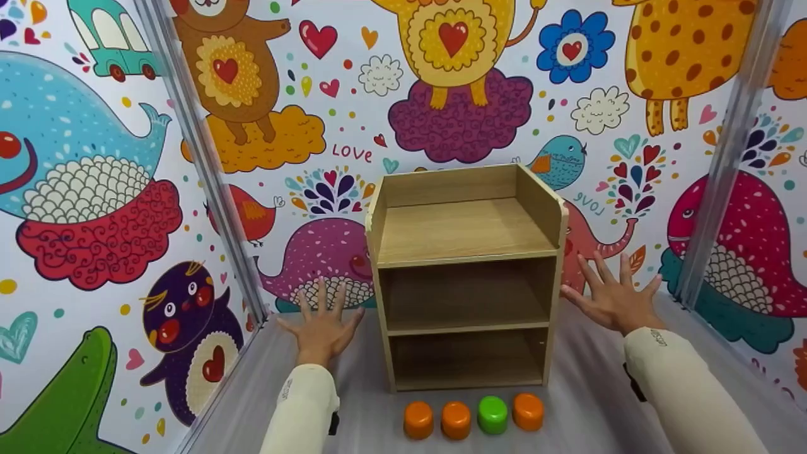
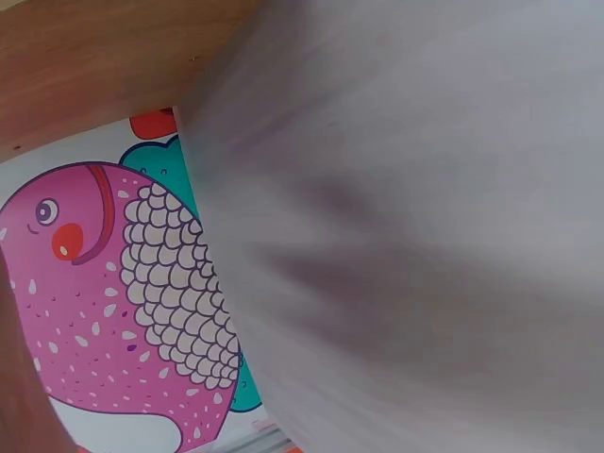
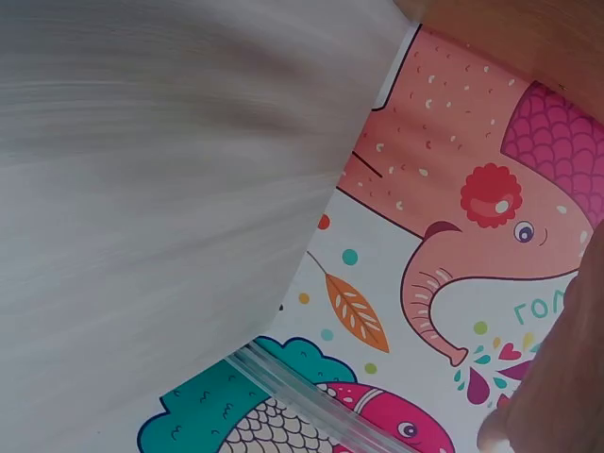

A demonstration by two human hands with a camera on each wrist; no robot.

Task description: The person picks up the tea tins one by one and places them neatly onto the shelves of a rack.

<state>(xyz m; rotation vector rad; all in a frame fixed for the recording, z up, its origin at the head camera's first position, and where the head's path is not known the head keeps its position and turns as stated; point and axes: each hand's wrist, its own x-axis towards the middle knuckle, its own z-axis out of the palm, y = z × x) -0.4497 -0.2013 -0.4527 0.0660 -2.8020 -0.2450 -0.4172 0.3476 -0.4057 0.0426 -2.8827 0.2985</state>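
Note:
In the head view my left hand (image 1: 323, 328) is held out with its fingers spread, just left of a small wooden shelf unit (image 1: 466, 255). My right hand (image 1: 615, 296) is spread in the same way on the shelf's right side. Neither hand holds anything. In front of the shelf stand three orange lidded jars or caps, the left one (image 1: 418, 420), the middle one (image 1: 456, 420) and the right one (image 1: 528, 412), with a green one (image 1: 492, 414) among them. In the right wrist view a blurred part of my hand (image 3: 557, 377) shows at the right edge.
The shelf has an open top tray (image 1: 466, 227) and two compartments beneath it. A grey surface (image 1: 592, 391) lies under everything. Walls printed with cartoon animals, such as a penguin (image 1: 195, 340), enclose the back and sides, with metal strips (image 1: 208, 164) at the corners.

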